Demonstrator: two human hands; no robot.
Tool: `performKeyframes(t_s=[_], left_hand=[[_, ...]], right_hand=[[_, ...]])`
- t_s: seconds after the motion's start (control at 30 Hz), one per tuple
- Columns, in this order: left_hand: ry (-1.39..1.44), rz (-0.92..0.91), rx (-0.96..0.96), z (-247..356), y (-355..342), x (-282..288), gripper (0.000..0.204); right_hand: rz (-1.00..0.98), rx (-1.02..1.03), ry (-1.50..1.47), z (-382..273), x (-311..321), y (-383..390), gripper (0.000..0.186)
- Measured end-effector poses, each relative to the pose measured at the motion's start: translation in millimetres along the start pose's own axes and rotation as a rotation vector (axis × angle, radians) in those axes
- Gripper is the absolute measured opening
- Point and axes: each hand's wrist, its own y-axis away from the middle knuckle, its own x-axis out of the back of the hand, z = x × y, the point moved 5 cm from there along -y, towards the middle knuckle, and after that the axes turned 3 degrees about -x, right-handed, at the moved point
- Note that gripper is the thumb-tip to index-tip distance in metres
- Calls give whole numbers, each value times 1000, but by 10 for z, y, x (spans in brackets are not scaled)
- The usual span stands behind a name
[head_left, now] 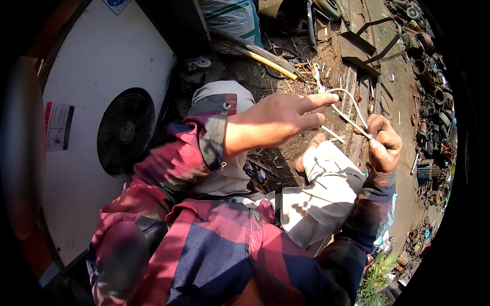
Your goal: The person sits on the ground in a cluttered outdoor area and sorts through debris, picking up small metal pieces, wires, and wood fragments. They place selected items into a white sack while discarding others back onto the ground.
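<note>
My left hand (283,117) reaches across from the left at the centre, its fingers pinching a white cable (356,104) near a bend. My right hand (383,145), further right and lower, is closed on the same cable where two strands come together, forming a narrow loop between my hands. The cable's upper end (316,71), with a small white piece on it, sticks up beyond my left fingers; its exact form is too small to make out. Short pale offcuts (334,134) lie on the dirt below. My legs (321,194) in light trousers are bent beneath my hands.
A white metal cabinet (76,188) with a black fan grille (126,131) stands at my left. Beyond lie a printed sack (229,20), yellow tubing (270,65), a dark metal frame (360,46) and littered dirt. Heaps of rusty scrap parts (429,102) line the right side.
</note>
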Motion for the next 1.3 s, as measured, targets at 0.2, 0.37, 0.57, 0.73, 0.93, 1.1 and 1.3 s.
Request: performKeyframes(t_s=[0.2,0.37,0.57,0.73,0.93,1.1,1.3], left_hand=[[-172,-16,-225,106,3,9,23],[-82,365,-125,-65,10,508,23],[-53,586,154,-514,108,1233,43],[5,554,403,-764,114,1641,46],[465,790,390,-1469,-609,2213,14],[467,1119,303,-1783,-1116,3145,13],[727,1613,282,-2437,-1181,3316,37]], right_hand=[[-113,-92,11,-80,-362,-122,19],[357,-63,-228,-1,-128,-195,42],[362,-144,-26,240,-99,-199,30],[218,-79,305,103,-250,-267,21],[166,-83,374,66,-181,-280,15],[81,11,395,9,-262,-341,16],[36,-40,460,111,-123,-228,14]])
